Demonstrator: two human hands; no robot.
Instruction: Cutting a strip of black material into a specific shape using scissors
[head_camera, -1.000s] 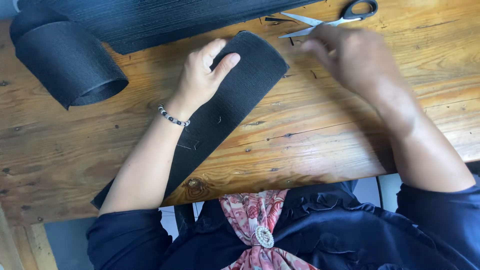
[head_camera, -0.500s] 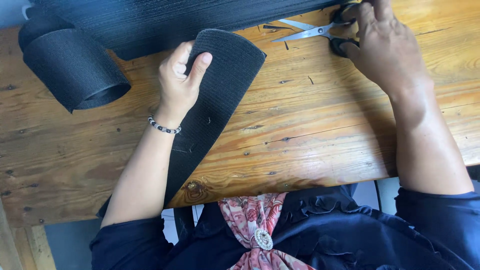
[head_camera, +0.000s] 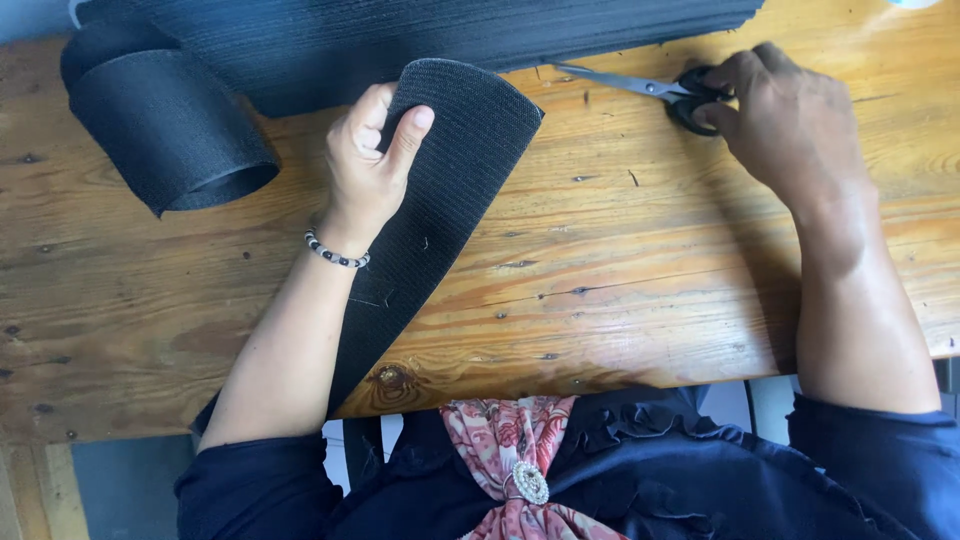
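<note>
A wooden tabletop (head_camera: 620, 290) is carrying everything here. Across its far edge a wide sheet of black ribbed fabric (head_camera: 420, 40) is lying, with a black fabric roll (head_camera: 165, 130) sitting at the far left. A long black strip (head_camera: 440, 210) is running from the near edge toward the middle, and the left hand (head_camera: 368, 165) is pinching its far end, thumb and fingers clamped together on it. The right hand (head_camera: 790, 125) is curling around the black handles of the scissors (head_camera: 655, 90), which are lying on the tabletop near the sheet.

Left hand (head_camera: 368, 165) pinches black strip (head_camera: 440, 180); right hand (head_camera: 790, 125) grasps scissors (head_camera: 650, 88).
</note>
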